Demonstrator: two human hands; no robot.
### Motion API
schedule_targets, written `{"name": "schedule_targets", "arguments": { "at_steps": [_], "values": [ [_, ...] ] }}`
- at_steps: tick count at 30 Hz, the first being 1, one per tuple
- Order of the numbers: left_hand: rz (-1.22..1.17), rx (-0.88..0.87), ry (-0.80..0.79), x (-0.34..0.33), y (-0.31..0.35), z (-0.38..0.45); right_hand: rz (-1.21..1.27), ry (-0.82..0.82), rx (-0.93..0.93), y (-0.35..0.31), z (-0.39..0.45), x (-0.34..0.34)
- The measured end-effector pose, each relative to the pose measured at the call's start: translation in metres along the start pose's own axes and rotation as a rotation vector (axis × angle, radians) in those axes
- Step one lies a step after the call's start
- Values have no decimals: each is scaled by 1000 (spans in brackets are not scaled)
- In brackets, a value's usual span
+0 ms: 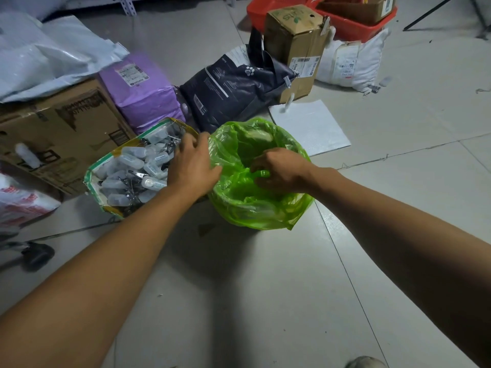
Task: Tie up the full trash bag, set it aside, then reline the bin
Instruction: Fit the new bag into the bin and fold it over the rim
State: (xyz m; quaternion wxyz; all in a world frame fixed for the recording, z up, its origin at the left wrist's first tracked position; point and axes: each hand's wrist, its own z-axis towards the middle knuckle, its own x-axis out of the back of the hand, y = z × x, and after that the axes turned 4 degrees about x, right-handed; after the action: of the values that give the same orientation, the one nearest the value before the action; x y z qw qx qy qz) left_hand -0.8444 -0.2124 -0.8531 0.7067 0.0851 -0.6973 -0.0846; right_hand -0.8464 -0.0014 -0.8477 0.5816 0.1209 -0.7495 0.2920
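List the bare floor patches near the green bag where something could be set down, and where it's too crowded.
Free: the wide tiled floor in front of the green bag, between the two forearms, and the tiles right of it, beyond the white sheet. Crowded: the left, where the box of small bottles touches the bag, and behind, with purple package, dark pouch and cardboard boxes.

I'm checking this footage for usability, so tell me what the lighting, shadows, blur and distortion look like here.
Head view: dim, flat indoor light, with soft shadows of the arms on the floor tiles; the green bag is the one saturated bright area; wide-angle stretch enlarges the forearms towards the lower corners and bends the tile seams; the left hand and right hand are slightly soft, and the purple parcel's top edge is smeared.
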Motion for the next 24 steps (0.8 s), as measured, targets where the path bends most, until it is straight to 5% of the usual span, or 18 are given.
{"name": "schedule_targets", "arguments": {
  "at_steps": [4, 14, 24],
  "values": [
    [-188, 220, -234, -14, -3, 3, 17, -144, -59, -4, 20, -7],
    [-210, -129, -305, -18, -21, 17, -71, -644, -41, -7, 47, -34],
    [-203, -159, -332, -25, -17, 23, -123, -719, -93, -18, 33, -73]
  ]
}}
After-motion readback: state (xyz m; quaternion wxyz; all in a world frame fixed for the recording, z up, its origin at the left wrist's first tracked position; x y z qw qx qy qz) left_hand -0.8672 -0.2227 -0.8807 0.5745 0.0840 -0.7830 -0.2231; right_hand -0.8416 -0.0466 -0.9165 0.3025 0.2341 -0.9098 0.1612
